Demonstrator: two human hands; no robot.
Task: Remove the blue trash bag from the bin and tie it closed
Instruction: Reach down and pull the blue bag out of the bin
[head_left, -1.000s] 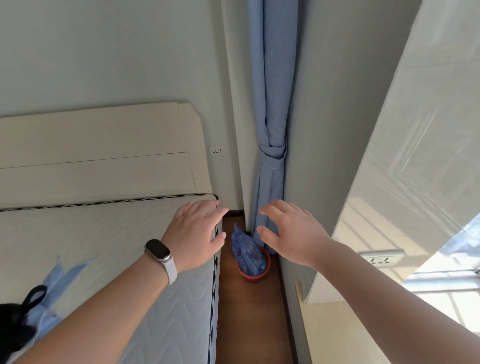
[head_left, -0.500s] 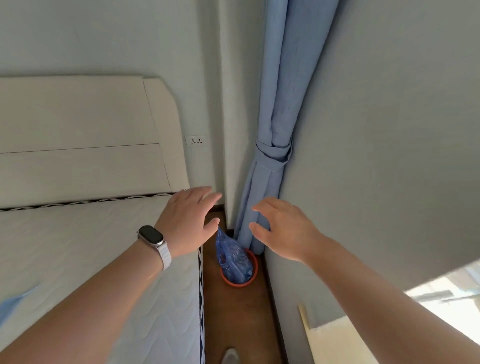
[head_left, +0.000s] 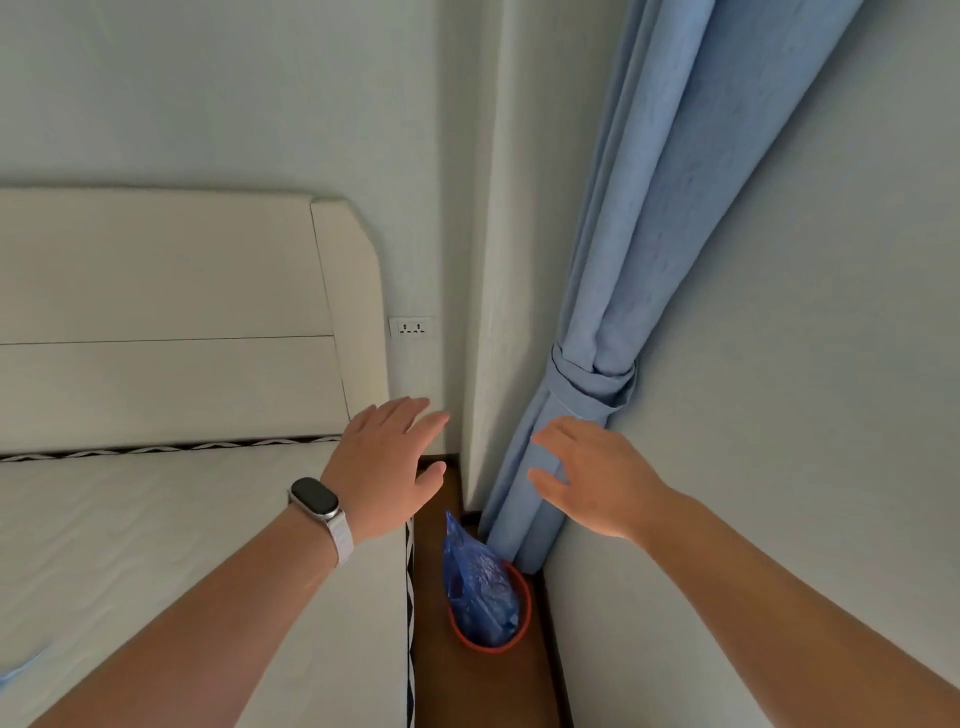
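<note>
A blue trash bag (head_left: 480, 587) stands in a small red bin (head_left: 522, 613) on the brown floor, in the narrow gap between the bed and the wall. The bag's top sticks up above the rim to a point. My left hand (head_left: 387, 470), with a watch on its wrist, hovers above the bed's corner with fingers spread and holds nothing. My right hand (head_left: 597, 475) is stretched out beside the curtain, palm down, fingers apart, also holding nothing. Both hands are well above the bag and apart from it.
A white mattress (head_left: 156, 545) and cream headboard (head_left: 171, 322) fill the left. A tied blue curtain (head_left: 618, 322) hangs in the corner behind the bin. A wall socket (head_left: 411, 327) sits by the headboard. The right wall (head_left: 805, 415) hems in the narrow floor strip (head_left: 483, 691).
The view has moved closer to the corner and the bin now sits lower in the frame. Both hands stay spread and empty, reaching forward over the gap.
</note>
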